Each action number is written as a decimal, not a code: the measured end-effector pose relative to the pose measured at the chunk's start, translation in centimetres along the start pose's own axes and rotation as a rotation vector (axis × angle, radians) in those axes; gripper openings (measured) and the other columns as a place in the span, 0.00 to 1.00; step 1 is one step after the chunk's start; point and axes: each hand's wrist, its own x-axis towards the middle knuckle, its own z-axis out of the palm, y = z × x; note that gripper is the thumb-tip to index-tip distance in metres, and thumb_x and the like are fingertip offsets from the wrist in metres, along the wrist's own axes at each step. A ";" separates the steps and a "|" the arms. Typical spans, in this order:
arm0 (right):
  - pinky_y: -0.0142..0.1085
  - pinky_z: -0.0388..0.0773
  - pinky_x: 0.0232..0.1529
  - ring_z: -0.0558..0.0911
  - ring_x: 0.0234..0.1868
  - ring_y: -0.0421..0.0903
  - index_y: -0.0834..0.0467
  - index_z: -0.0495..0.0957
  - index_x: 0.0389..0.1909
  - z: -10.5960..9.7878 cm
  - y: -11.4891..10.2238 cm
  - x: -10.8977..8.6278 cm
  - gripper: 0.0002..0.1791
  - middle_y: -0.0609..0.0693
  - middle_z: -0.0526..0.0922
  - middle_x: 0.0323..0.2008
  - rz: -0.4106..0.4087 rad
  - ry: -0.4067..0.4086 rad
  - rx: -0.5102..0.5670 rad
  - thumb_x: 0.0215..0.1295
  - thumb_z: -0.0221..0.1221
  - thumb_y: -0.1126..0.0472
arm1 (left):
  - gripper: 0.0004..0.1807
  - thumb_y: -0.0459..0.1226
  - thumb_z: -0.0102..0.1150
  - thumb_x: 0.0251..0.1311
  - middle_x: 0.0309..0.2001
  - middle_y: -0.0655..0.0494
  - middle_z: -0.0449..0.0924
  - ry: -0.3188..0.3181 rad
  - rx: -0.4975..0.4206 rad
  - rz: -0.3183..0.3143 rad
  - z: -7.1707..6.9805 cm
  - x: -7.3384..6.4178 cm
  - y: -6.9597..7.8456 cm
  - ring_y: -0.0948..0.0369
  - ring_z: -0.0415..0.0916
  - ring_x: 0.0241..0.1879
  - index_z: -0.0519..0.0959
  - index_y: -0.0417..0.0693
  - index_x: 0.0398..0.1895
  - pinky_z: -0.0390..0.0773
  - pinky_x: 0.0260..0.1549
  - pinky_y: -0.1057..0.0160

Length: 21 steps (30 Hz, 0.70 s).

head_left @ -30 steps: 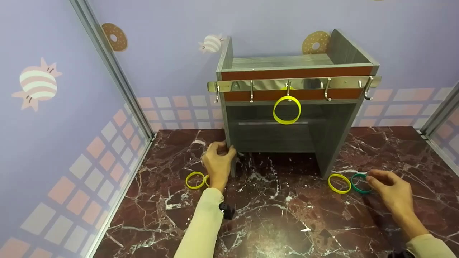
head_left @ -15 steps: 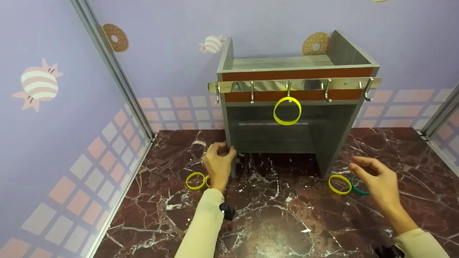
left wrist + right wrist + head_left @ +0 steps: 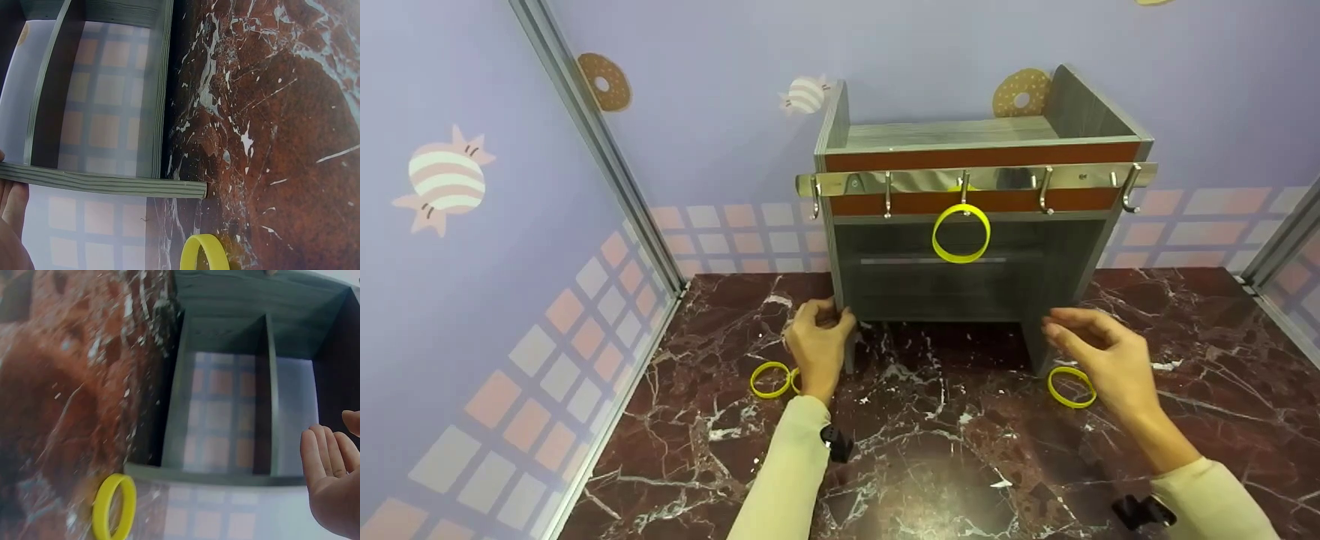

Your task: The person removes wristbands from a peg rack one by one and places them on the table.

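A grey wooden shelf unit (image 3: 945, 296) stands upright, with a metal hook rail (image 3: 1005, 178) across its front. On the rail's middle hook hangs a yellow wristband (image 3: 961, 234). My left hand (image 3: 819, 345) pinches the front edge of the unit's left side panel, as the left wrist view (image 3: 11, 214) also shows its fingers there. Near the right side panel hovers my right hand (image 3: 1110, 364), fingers extended and holding nothing; whether it touches the panel I cannot tell. Below it lies a second yellow wristband (image 3: 1071, 388). The green wristband is hidden behind this hand.
To the left of my left hand lies a yellow wristband (image 3: 769, 380), with another partly hidden by the wrist. The dark red marbled tabletop (image 3: 915, 465) meets patterned walls (image 3: 720, 112) at the back and sides.
My right hand has left the green wristband and moved left and up to the unit's right side panel. My left hand stays on the left panel.
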 end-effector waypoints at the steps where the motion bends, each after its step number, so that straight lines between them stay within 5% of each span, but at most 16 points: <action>1: 0.28 0.86 0.43 0.90 0.41 0.39 0.69 0.84 0.56 0.3 -0.3 0.1 0.17 0.50 0.92 0.45 -0.001 -0.004 0.011 0.71 0.69 0.64 | 0.08 0.24 0.75 0.47 0.31 0.48 0.86 -0.001 -0.003 -0.003 0.0 0.0 0.0 0.52 0.89 0.30 0.85 0.36 0.30 0.89 0.30 0.58; 21: 0.40 0.85 0.54 0.89 0.51 0.49 0.73 0.81 0.58 4.6 -3.6 1.6 0.19 0.60 0.88 0.53 -0.009 -0.100 0.321 0.72 0.67 0.67 | 0.07 0.26 0.76 0.46 0.30 0.49 0.86 0.017 0.070 0.024 0.0 0.1 -0.1 0.52 0.87 0.30 0.85 0.38 0.29 0.89 0.30 0.54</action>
